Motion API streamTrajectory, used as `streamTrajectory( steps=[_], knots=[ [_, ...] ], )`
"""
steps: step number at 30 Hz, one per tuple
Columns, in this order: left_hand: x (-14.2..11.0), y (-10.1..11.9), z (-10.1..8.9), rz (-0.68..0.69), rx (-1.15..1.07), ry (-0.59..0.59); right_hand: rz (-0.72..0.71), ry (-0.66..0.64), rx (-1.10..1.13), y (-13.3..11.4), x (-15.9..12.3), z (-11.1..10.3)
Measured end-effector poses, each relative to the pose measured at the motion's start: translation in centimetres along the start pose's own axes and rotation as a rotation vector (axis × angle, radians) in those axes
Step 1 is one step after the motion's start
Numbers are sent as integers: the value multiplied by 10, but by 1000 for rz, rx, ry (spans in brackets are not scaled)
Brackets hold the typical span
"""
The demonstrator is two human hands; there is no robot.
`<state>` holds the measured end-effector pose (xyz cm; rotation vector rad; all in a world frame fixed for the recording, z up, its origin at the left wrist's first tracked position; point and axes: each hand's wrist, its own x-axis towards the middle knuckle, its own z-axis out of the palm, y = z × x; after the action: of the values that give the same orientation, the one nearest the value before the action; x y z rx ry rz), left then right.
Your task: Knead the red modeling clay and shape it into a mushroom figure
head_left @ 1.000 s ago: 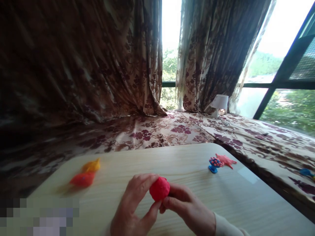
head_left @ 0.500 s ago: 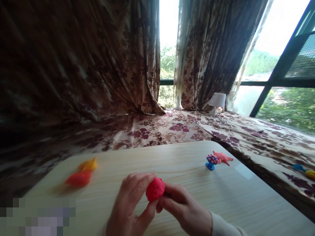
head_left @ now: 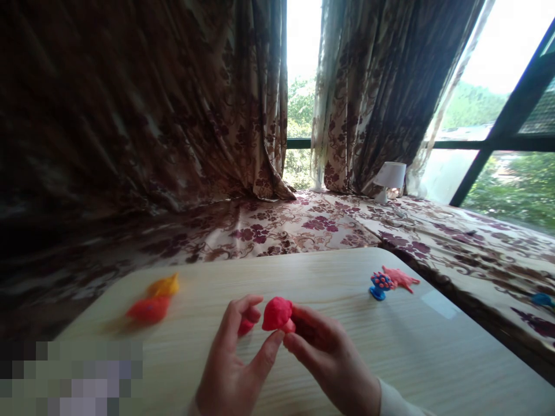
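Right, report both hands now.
Left hand: thumb and forefinger apart; grip on small red piece unclear.
Right hand: closed, holding the red lump.

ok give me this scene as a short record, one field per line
hands: right hand grips a red lump; left hand has its thumb close under it, fingers raised
near left fingers: small red piece, partly hidden
table, left side: orange-red piece, yellow piece behind it, both blurred
table, right side: blue dotted piece on a foot, flat pink piece beside it
background: white lamp, patterned curtains
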<state>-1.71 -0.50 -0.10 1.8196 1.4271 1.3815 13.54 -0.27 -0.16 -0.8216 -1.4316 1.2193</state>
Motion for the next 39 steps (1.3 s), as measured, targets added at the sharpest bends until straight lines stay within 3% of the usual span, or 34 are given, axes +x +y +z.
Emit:
streamTrajectory(
  steps=[4,11,16,24,39],
  knots=[
    [1,1,4,-131,-128,-71,-198,155,-267,8,-2,3],
    [4,6,8,-428,-745,-66,-377,53,-525,0,-10,1],
    [4,7,4,-536,-982,-138,-471,198,-633,-9,-7,-8],
    [-1,8,5,-577,-933,-288,-467,146,-586,-14,-4,-8],
    [-1,8,5,-546,-905,-276,-487,79,-650,-19,-5,-10]
  ],
)
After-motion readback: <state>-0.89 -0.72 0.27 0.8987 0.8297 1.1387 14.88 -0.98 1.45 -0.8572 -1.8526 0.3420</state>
